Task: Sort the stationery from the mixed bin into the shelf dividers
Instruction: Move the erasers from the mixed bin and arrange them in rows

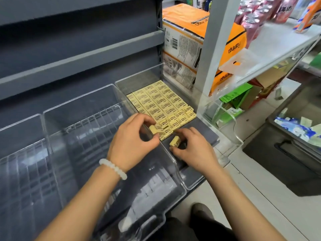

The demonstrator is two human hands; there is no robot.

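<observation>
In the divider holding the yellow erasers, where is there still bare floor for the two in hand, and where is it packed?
Bare grey floor shows at the front of the right divider, around the right hand, and in a strip behind the eraser rows. The rows themselves are packed edge to edge. The left hand and right hand each pinch an eraser. The middle divider looks empty.

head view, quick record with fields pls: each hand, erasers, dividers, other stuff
left hand: left hand pinches a yellow eraser
right hand: right hand pinches another eraser
stock: packed erasers lie flat in rows in the right clear divider
other dividers: middle clear divider holds no erasers
wrist: white bead bracelet on the left wrist
nearby: orange boxes stacked beyond the shelf
</observation>
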